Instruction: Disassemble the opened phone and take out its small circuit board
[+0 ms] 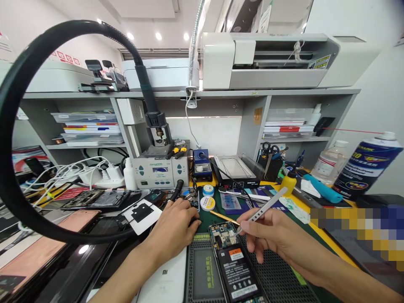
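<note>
A phone (pixel 241 273) with its back off lies in front of me, its battery and circuit board bare. In my right hand (pixel 268 229) are silver tweezers (pixel 267 206), tips down at the upper part of the board. My left hand (pixel 178 221) is beyond and left of the phone, fingers curled among small dark parts; what they hold, if anything, is hidden. A black perforated mat (pixel 277 269) lies beneath the phone. Close to my left hand are a white card with a black patch (pixel 142 213) and two small round tins, one being a yellow-and-white tin (pixel 207 203).
A thick black hose (pixel 6 139) arches over the left side from the hot-air station (pixel 158 173). Phone parts crowd the left. At right stand a yellow bottle (pixel 288 184), a clear bottle (pixel 330 162) and a blue spray can (pixel 368 166). A grey shelf (pixel 252 94) spans the back.
</note>
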Demonstrator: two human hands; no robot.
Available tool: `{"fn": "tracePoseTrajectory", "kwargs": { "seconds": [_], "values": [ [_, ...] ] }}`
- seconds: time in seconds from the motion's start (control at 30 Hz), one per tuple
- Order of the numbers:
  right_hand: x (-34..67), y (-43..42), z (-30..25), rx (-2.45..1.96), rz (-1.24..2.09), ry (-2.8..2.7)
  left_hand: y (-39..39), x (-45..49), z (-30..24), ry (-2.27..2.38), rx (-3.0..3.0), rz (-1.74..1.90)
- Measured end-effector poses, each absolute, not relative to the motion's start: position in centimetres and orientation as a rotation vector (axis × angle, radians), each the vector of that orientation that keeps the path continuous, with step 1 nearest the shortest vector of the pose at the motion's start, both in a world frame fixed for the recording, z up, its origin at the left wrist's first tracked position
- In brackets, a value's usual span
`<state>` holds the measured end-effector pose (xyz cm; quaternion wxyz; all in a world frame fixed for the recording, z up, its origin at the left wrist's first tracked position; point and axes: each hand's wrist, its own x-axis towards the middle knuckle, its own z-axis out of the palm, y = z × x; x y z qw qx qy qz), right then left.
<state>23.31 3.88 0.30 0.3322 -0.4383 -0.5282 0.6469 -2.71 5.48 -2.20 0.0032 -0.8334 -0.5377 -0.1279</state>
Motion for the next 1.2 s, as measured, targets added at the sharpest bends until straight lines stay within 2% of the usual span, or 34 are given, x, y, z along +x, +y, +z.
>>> {"fn": "tracePoseTrajectory", "kwargs": {
  "seconds": [0.4, 0.8, 1.2],
  "values": [
    [23.2, 3.7, 0.0, -1.167, 1.679, -1.404, 5.5, -2.9, -2.3, -1.706, -2.642, -0.424],
    [23.3, 3.7, 0.1, -1.175, 1.675, -1.393, 5.5, -3.8, -1.0, -1.746, -2.7, -0.659],
    [23.4, 3.6, 0.0, -1.179, 1.651, -1.419, 5.0, -3.7, -2.1, -1.611, -2.742, -0.454]
  ]
}}
